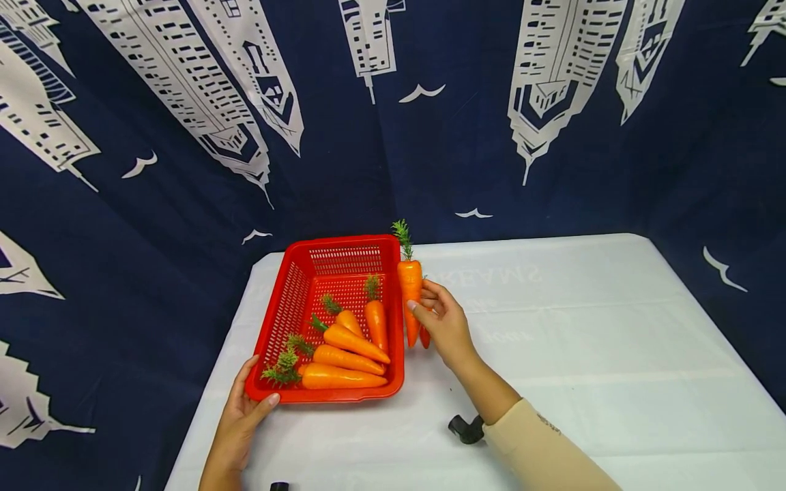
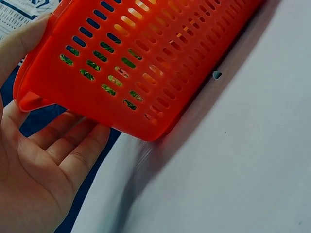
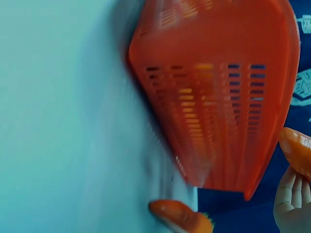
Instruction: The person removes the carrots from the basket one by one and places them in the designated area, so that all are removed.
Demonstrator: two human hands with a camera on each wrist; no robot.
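laterally, the held carrot (image 1: 410,279) lies left of the right hand (image 1: 447,326), the nearer one, which pinches it between thumb and fingers. its long axis runs roughly along the right wall of the red basket (image 1: 325,398), just beside it, leafy end away; a second carrot (image 1: 425,337) is partly hidden. the left hand (image 1: 238,416) grips the basket's near left corner on the desk (image 1: 552,354).
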